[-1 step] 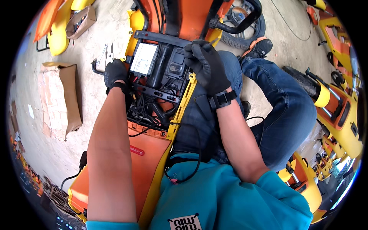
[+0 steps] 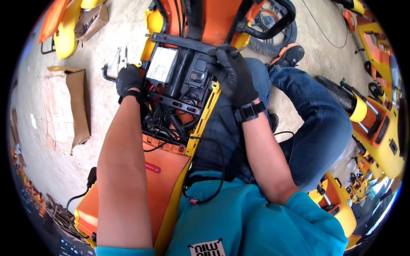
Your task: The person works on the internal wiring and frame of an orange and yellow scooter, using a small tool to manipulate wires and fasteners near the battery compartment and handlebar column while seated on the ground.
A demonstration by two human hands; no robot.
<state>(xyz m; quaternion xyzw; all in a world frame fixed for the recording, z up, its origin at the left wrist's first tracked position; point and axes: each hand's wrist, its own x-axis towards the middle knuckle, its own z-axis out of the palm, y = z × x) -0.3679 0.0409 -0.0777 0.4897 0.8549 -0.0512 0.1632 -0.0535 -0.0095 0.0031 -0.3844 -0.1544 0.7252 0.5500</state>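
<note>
The opened bay of an orange and yellow scooter body lies in front of me, crossed by a black metal bracket (image 2: pixel 181 42). Inside sit a silver box with a white label (image 2: pixel 161 64), a black box (image 2: pixel 197 70) and a tangle of black cables (image 2: pixel 160 119). My left hand (image 2: pixel 129 80), in a black glove, is closed at the bay's left edge; its fingertips are hidden. My right hand (image 2: pixel 232 74), gloved too, is raised by the bracket's right end, fingers curled in a pinch. A thin dark tip shows beside it, but I cannot make out what it holds.
Slim metal tools (image 2: pixel 118 59) lie on the floor beyond my left hand. A flattened cardboard box (image 2: pixel 66 111) lies to the left, a small open carton (image 2: pixel 91 22) farther off. A wheel (image 2: pixel 273 27) rests near my shoe. More yellow and orange scooters (image 2: pixel 380 132) stand right.
</note>
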